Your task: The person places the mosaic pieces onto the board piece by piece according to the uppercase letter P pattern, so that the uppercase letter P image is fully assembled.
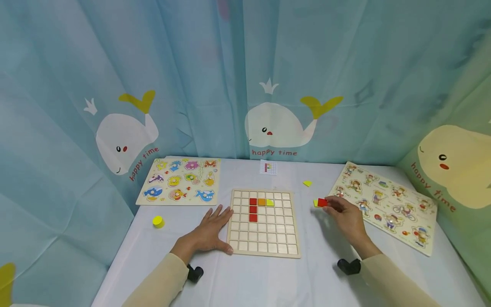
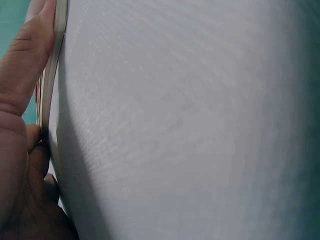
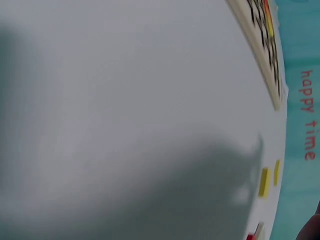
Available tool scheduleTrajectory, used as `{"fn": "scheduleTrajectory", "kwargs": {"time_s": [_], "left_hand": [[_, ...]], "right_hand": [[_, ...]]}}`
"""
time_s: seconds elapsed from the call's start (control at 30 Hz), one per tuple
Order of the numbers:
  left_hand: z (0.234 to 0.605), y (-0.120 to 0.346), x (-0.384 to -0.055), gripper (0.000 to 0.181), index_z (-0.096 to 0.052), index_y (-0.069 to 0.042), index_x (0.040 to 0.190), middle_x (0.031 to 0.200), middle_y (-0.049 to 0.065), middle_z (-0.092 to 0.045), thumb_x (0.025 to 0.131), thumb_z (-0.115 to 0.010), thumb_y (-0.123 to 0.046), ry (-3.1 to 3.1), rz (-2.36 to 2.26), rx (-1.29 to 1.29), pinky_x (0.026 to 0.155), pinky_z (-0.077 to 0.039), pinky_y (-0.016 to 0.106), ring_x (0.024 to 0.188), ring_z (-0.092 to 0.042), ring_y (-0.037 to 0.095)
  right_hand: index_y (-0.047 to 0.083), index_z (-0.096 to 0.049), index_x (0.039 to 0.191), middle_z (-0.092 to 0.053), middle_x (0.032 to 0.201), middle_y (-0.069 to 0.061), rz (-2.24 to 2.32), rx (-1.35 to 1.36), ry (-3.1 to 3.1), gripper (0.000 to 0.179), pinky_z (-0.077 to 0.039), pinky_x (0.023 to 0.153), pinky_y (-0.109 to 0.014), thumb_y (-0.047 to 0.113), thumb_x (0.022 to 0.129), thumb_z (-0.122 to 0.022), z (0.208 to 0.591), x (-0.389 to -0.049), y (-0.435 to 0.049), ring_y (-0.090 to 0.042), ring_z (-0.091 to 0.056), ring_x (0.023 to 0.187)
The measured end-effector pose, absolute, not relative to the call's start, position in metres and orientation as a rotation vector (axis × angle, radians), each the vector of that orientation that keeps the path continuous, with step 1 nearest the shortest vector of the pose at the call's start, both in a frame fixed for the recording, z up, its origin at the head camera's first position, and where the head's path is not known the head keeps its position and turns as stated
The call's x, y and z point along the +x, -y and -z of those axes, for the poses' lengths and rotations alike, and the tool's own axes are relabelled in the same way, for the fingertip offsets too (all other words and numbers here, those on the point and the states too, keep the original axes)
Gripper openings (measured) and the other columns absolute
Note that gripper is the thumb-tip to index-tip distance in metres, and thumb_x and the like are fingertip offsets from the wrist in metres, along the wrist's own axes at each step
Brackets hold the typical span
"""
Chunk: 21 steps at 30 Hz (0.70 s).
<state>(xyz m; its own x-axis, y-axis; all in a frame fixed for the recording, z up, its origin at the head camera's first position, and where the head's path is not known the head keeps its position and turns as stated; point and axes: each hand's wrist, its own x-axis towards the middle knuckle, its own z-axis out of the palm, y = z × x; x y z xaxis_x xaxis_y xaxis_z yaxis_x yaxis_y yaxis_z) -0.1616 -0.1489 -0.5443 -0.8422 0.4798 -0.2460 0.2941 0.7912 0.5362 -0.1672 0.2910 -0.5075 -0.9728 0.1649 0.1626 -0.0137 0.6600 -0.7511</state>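
Observation:
My left hand lies flat with fingers and thumb spread along the left side of a wooden grid board. In the left wrist view, the thumb lies against the board's edge. On the grid sit a column of red tiles, an orange tile and a yellow-and-white tile. Right of the board, my right hand pinches a red tile between thumb and fingertips. That tile overlaps a yellow piece in the head view.
Another yellow piece lies farther back, near a small pattern card. A knobbed animal puzzle stands back left, with a yellow cylinder before it. To the right is a puzzle of figures. A curtain hangs behind the table.

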Motion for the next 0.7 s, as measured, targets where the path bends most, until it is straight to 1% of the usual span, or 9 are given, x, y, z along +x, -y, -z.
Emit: {"fn": "scheduleTrajectory", "kwargs": {"time_s": [0.1,0.27,0.43,0.53,0.7], "left_hand": [[0.544,0.149,-0.162,0.131,-0.023,-0.017,0.17,0.178,0.0,-0.018,0.068,-0.093,-0.06,-2.611,-0.699,0.58,0.136,0.004,0.049,0.166,0.001,0.025],[0.543,0.149,-0.16,0.131,-0.024,-0.015,0.169,0.177,0.002,-0.019,0.067,-0.094,-0.059,-2.604,-0.72,0.581,0.136,0.002,0.051,0.166,0.0,0.027],[0.543,0.149,-0.159,0.13,-0.024,-0.015,0.169,0.177,0.003,-0.018,0.068,-0.093,-0.059,-2.602,-0.724,0.593,0.136,0.002,0.051,0.166,-0.001,0.027],[0.543,0.149,-0.16,0.128,-0.025,-0.014,0.169,0.177,0.003,-0.019,0.069,-0.093,-0.057,-2.601,-0.723,0.604,0.136,0.002,0.051,0.166,-0.001,0.028],[0.543,0.15,-0.161,0.126,-0.026,-0.015,0.169,0.177,0.002,-0.02,0.07,-0.093,-0.055,-2.601,-0.733,0.612,0.136,0.002,0.051,0.166,-0.001,0.028]], "right_hand": [[0.003,-0.073,0.126,-0.077,0.111,-0.019,-1.222,-0.107,2.661,0.03,-0.05,0.068,-0.006,0.009,0.096,-0.077,0.507,-0.169,-0.282,0.013,-0.056,0.084],[0.003,-0.073,0.125,-0.076,0.109,-0.018,-1.261,-0.085,2.664,0.03,-0.05,0.068,-0.009,0.01,0.096,-0.078,0.507,-0.17,-0.265,0.006,-0.059,0.085],[0.003,-0.074,0.125,-0.076,0.108,-0.016,-1.304,-0.083,2.676,0.03,-0.052,0.07,-0.012,0.009,0.096,-0.078,0.507,-0.172,-0.246,-0.009,-0.065,0.09],[0.004,-0.074,0.125,-0.076,0.108,-0.015,-1.326,-0.09,2.691,0.029,-0.052,0.069,-0.014,0.01,0.096,-0.077,0.508,-0.172,-0.234,-0.016,-0.066,0.093],[0.005,-0.074,0.123,-0.076,0.107,-0.013,-1.379,-0.079,2.708,0.028,-0.053,0.067,-0.016,0.01,0.096,-0.077,0.507,-0.172,-0.212,-0.019,-0.066,0.094]]}}
